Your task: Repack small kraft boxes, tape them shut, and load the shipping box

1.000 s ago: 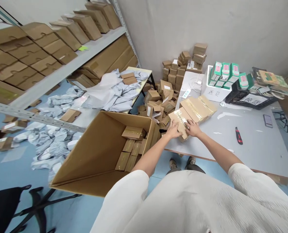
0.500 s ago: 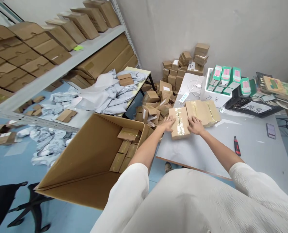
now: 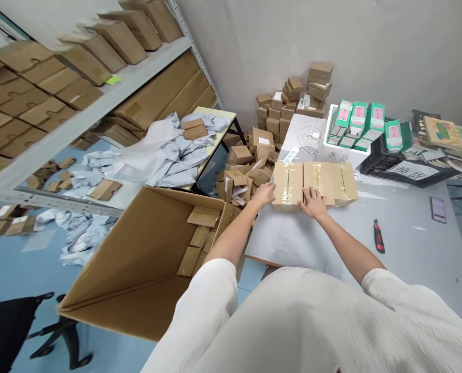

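Observation:
A small cardboard box [image 3: 288, 186] with clear tape along its top lies flat on the white table, between my two hands. My left hand [image 3: 264, 195] grips its left side. My right hand [image 3: 312, 202] holds its front right corner, with the fingertips reaching over the seam onto the neighbouring boxes. Those taped cardboard boxes [image 3: 334, 181] stand in line right up against it on the right. The undersides of my fingers are hidden.
A large open carton [image 3: 137, 248] with several small boxes inside stands at my left. On the table [image 3: 409, 254] are a red and black utility knife [image 3: 379, 236], a phone [image 3: 438, 210], a white bin [image 3: 341, 154] and a black crate [image 3: 409, 173]. Loose boxes [image 3: 238, 155] pile up behind.
The small box has moved away from me, its front edge now about level with the neighbouring boxes. Both hands have gone with it. The view has shifted slightly.

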Demonstrator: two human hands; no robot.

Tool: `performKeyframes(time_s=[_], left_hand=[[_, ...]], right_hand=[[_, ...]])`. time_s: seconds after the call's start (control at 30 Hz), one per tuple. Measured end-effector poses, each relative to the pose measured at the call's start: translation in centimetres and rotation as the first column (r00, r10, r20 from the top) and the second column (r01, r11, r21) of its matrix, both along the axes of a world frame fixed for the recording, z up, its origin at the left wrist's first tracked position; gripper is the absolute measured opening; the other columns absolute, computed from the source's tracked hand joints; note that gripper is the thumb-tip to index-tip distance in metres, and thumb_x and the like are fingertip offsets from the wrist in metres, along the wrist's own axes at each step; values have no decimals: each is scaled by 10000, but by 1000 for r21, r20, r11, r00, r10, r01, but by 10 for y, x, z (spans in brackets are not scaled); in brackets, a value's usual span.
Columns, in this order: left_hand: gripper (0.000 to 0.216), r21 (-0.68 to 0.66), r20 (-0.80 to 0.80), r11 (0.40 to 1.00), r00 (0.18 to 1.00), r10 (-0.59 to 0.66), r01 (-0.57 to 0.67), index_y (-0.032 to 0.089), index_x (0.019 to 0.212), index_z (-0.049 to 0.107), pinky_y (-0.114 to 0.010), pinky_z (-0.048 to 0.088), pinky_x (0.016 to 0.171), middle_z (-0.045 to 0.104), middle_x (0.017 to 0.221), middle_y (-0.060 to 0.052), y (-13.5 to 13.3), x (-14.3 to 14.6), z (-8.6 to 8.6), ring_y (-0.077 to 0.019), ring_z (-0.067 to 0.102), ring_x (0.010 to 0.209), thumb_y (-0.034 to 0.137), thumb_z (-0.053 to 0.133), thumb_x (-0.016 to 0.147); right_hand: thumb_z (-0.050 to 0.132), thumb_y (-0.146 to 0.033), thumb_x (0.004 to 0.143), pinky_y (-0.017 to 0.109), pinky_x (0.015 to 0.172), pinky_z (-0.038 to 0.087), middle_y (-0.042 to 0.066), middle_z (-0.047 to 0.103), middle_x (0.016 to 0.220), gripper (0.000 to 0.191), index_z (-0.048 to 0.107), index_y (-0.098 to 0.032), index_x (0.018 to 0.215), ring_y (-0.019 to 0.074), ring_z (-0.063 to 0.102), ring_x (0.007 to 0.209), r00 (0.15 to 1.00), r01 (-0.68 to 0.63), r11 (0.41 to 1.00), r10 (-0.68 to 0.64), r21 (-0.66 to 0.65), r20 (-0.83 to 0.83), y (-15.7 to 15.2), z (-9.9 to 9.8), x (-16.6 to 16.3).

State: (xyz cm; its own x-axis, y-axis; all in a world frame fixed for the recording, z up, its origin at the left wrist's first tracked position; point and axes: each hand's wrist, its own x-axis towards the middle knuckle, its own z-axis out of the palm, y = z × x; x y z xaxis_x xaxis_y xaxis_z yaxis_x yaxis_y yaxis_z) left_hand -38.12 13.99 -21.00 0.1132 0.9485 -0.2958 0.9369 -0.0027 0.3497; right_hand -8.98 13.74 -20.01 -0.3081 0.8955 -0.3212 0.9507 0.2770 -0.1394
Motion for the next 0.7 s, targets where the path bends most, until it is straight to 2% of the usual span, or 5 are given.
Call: performKeyframes(time_s=[0.1, 0.27, 0.43, 0.53, 0.7], left_hand=[[612, 36, 41, 998, 998, 42, -44, 238, 1624, 534, -446, 431, 1273, 588, 1637, -129, -3, 9, -8, -313, 551, 1514, 287, 631, 1021], [587, 82, 95, 994, 994, 59, -67, 254, 1645, 530, -431, 401, 1304, 540, 1693, -98, -10, 20, -16, -280, 505, 1553, 229, 519, 1059], [640, 80, 104, 994, 993, 61, -70, 259, 1717, 449, -464, 391, 1313, 505, 1729, -107, -21, 20, -14, -295, 494, 1568, 248, 464, 1077], [643, 57, 94, 996, 994, 58, -64, 261, 1731, 431, -447, 403, 1307, 490, 1742, -98, -30, 15, -13, -277, 490, 1576, 250, 434, 1088], [593, 58, 53, 994, 995, 85, -88, 287, 1670, 519, -493, 418, 1293, 517, 1717, -84, -42, 4, -8, -291, 466, 1572, 243, 411, 1088]], right_hand=[[274, -592, 1112, 603, 1253, 302, 157, 272, 1831, 738, 291, -258, 1770, 358, 243, 1648, 999, 46, 999, -46, 9, 2, -1, 3, -3], [370, -491, 1085, 621, 1241, 303, 221, 342, 1777, 694, 387, -199, 1714, 399, 297, 1606, 997, 75, 997, -75, 4, -27, 3, 6, -12], [435, -419, 1058, 649, 1267, 213, 226, 283, 1800, 635, 455, -188, 1649, 430, 183, 1656, 997, 47, 998, -43, 51, -70, 1, 2, -20], [448, -405, 1061, 634, 1271, 208, 220, 323, 1781, 605, 477, -184, 1623, 422, 217, 1641, 996, 23, 997, -17, 68, -88, -8, 1, -26], [425, -374, 1068, 584, 1262, 264, 236, 373, 1753, 595, 488, -128, 1606, 401, 289, 1601, 994, 9, 998, -2, 68, -109, -25, 1, -44]])
